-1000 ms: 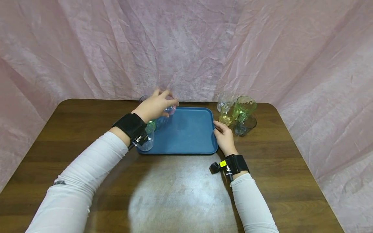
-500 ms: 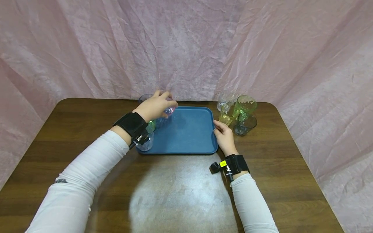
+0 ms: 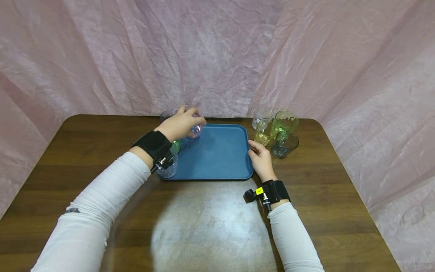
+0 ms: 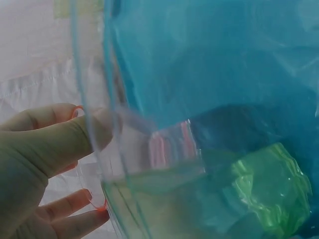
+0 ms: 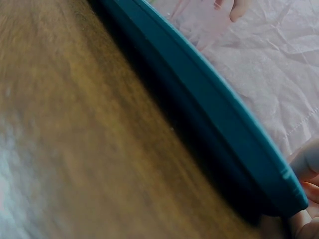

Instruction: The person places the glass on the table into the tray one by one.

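In the head view my left hand grips a clear, pink-tinted glass from above, over the far left part of the blue tray. The left wrist view shows fingers and thumb spread round its rim, with the pink glass base further in. A green glass and a clear glass stand at the tray's left side, partly behind the wrist. A dark-rimmed glass shows behind the left hand. My right hand holds the tray's right edge, fingers curled at the rim.
Right of the tray, close to my right hand, a clear glass, a yellow glass, a green glass and a dark grey glass stand clustered on the wooden table. A pink curtain hangs behind.
My left hand, with the pink-tinted glass, has shifted very slightly left and down and its fingers have steadied. The right hand stays on the tray's edge.
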Available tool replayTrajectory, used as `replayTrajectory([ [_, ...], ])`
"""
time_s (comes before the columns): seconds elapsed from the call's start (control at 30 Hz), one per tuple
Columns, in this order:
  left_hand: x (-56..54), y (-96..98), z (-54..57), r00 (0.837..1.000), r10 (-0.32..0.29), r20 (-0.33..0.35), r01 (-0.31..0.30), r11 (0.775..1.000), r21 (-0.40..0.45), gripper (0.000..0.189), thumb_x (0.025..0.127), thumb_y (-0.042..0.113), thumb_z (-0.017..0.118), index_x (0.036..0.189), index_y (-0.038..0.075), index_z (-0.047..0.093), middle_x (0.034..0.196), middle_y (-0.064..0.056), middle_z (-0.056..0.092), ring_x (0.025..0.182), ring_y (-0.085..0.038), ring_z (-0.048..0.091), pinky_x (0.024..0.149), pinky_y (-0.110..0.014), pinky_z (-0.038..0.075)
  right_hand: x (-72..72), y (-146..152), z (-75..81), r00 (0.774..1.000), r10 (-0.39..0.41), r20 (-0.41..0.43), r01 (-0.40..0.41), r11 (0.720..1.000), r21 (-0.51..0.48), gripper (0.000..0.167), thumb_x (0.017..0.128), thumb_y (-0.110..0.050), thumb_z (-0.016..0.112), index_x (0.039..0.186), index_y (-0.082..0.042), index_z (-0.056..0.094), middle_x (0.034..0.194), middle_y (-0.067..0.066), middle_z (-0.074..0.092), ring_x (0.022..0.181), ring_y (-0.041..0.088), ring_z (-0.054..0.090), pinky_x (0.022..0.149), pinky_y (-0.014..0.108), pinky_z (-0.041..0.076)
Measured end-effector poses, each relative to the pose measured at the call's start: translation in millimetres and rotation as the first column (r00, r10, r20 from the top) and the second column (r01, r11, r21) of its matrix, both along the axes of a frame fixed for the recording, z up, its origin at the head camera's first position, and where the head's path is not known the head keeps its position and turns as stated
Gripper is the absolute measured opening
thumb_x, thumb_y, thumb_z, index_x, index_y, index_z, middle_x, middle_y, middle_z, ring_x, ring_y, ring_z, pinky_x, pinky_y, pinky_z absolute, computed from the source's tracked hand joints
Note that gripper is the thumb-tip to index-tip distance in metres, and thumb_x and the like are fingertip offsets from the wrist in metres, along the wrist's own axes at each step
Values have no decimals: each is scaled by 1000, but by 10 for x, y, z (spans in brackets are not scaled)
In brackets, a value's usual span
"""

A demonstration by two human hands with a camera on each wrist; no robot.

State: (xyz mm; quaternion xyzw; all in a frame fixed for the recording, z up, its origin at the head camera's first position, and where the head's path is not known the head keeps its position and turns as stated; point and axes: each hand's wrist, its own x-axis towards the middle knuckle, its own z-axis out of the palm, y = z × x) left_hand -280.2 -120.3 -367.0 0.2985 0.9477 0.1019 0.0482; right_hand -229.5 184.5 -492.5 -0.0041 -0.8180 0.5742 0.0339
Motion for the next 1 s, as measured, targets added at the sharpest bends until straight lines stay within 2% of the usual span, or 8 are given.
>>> replayTrajectory([
  [0.3, -1, 4, 19, 1000, 14, 23, -14, 1000, -6, 49, 90, 12, 78, 135, 21, 63, 142, -16, 48, 136, -54, 33, 101, -58, 48, 12, -13, 19, 1000, 13, -13, -13, 1000, -10, 40, 102, 0, 52, 142, 4, 56, 146, 21, 51, 135, 33, 51, 110, 39, 44],
  [0.63, -24, -8, -19, 999, 32, 31, -32, 999, -29, 45, 99, 13, 68, 142, 19, 57, 152, -21, 40, 142, -53, 30, 110, -62, 38, 6, -9, 16, 1000, 13, -19, -14, 1000, -17, 40, 101, 2, 53, 140, 5, 56, 144, 23, 53, 133, 33, 52, 109, 40, 45],
  [1.0, -53, -29, -22, 998, 29, 51, -26, 998, -54, 54, 100, 6, 63, 152, 14, 49, 156, -27, 36, 141, -52, 35, 108, -59, 41, -21, 1, 10, 1000, 8, -24, -8, 1000, -14, 40, 101, 2, 53, 140, 5, 56, 143, 24, 53, 133, 34, 52, 109, 41, 45],
])
